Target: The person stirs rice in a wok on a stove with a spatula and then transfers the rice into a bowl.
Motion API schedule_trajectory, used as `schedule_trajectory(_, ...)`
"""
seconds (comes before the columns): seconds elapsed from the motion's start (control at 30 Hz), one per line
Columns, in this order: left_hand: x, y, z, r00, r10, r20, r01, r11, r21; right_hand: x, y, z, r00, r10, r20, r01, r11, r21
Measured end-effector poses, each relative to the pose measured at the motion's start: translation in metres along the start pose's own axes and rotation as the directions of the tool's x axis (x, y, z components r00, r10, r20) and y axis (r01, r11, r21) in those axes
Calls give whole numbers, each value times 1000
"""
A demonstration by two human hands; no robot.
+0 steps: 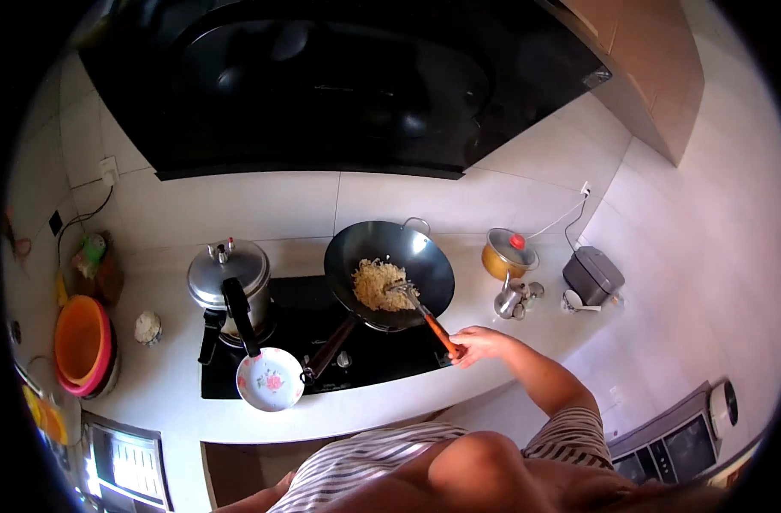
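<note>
My right hand (475, 346) grips the wooden handle of a slotted metal spatula (437, 328). The spatula's head rests in a loose heap of yellowish grainy food (372, 285), which looks like fried rice. A dark wok (434, 272) holds the food and sits on the right side of a black glass cooktop (390, 369). The wok's long handle (331, 346) points toward the lower left. Near its end, a white dish with pink flowers (256, 392) stands at the cooktop's front edge, with a few specks in it. My left hand is out of view; only part of that arm shows low in the picture.
A pressure cooker (229, 272) occupies the left burner, its black handle reaching over the dish. Farther left are a bowl of white rice (148, 327) and stacked basins (79, 340). Right of the wok stand a lidded yellow pot (503, 263) and metal cruets (509, 300). A range hood (326, 102) hangs above.
</note>
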State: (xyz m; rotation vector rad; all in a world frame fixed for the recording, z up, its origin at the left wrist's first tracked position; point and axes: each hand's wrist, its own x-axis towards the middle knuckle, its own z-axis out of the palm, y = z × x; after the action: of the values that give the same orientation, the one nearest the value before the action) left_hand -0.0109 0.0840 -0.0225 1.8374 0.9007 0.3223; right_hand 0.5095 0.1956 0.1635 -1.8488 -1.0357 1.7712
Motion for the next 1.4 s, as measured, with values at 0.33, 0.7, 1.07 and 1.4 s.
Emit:
schedule_trajectory(0.33,-2,33,20,999,30,-25,-32,993,-113,-42,-99,-32,942,-249,-224,177,938,-298)
schedule_trajectory(0.7,-5,32,23,981,-167,98,190,933,-306,-84,-213,28,933,-355,-62,-149,-224,-963)
schedule_trajectory(1.07,-7,67,12,998,-63,24,60,991,122,-2,-198,11,837,-538,95,-217,-486,-846)
schedule_trajectory(1.4,2,94,1,938,-308,159,319,947,-48,-54,-178,10,930,-360,72,53,-62,-997)
